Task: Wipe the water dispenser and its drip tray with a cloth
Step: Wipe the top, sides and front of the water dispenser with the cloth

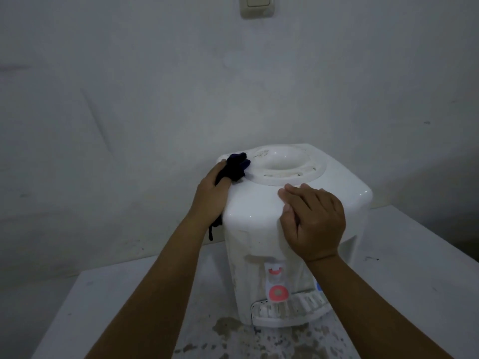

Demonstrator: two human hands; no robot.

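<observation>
A white tabletop water dispenser [261, 203] stands in front of me, its round bottle well on top with no bottle in it. My left hand [211, 194] presses a dark blue cloth [234, 167] against the dispenser's top left corner; a strand of cloth hangs below the hand. My right hand [313, 221] lies flat on the front top edge, fingers together, holding nothing. Below it are a red tap [278, 294] and a partly hidden blue tap [319, 286]. The slotted white drip tray [290, 310] juts out at the base.
The dispenser sits on a white table [116, 301] with dirty, flaking patches [233, 332] near its front. A pale wall rises close behind, with a light switch [258, 6] at the top.
</observation>
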